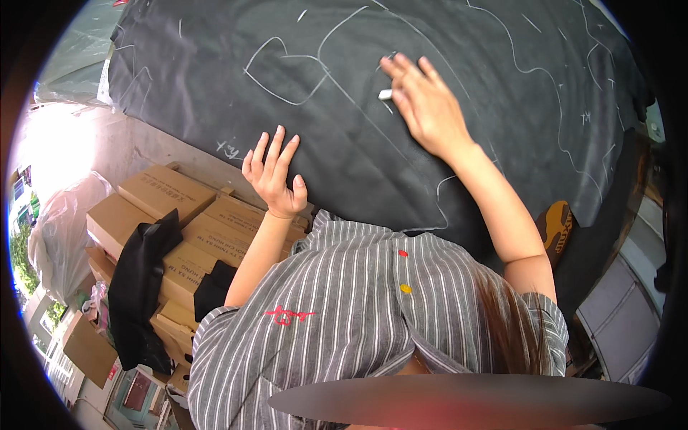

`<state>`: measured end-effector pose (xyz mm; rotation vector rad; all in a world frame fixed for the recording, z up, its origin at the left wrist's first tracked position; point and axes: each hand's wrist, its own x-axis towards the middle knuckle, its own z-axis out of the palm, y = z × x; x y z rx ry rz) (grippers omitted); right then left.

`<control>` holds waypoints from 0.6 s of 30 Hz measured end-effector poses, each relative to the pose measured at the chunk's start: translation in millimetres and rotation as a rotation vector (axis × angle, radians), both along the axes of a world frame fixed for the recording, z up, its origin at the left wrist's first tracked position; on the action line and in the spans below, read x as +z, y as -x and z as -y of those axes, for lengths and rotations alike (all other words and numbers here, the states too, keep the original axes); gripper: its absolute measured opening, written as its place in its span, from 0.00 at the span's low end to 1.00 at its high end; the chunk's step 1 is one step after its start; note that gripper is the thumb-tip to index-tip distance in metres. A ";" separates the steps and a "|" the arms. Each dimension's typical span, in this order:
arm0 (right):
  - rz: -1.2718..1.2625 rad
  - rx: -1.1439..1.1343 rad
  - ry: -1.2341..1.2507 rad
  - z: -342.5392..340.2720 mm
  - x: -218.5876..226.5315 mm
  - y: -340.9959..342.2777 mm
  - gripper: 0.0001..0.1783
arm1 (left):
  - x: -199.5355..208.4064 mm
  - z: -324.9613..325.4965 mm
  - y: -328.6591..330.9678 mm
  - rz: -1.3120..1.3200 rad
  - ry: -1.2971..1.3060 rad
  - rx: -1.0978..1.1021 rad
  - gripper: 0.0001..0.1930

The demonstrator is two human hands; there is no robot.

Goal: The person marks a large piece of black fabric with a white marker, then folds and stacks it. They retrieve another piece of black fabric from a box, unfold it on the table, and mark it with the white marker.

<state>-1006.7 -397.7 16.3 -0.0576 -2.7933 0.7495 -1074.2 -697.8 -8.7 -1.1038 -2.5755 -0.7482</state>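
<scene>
A large black leather-like sheet (358, 143) is spread out ahead of me, marked with white curved lines and outlines. My left hand (272, 175) lies on its near left edge, fingers stretched and apart, holding nothing. Farther out, right of centre, my right hand (430, 107) is over the sheet with its fingers slightly blurred. A short white piece of chalk (385, 94) sticks out at its thumb tip; the rest of the grip is hidden. A small dark spot shows at the fingertips, too small to make out.
Brown cardboard boxes (168, 193) are stacked at the left below the sheet, with black material (143, 287) draped over them. A clear plastic bag (61, 236) hangs at far left. A brown and black patterned item (555, 228) sits beside my right forearm.
</scene>
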 end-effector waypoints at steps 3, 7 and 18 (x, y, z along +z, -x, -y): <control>-0.039 -0.091 -0.002 -11.0 -9.6 20.7 0.21 | 1.2 0.1 1.8 0.007 0.003 0.005 0.31; 0.003 0.109 0.141 23.1 -2.8 10.3 0.21 | -3.8 -2.7 4.5 0.007 -0.024 0.021 0.29; -0.110 0.086 -0.024 0.8 -20.8 97.4 0.21 | -2.1 -2.2 4.2 0.033 -0.052 0.037 0.27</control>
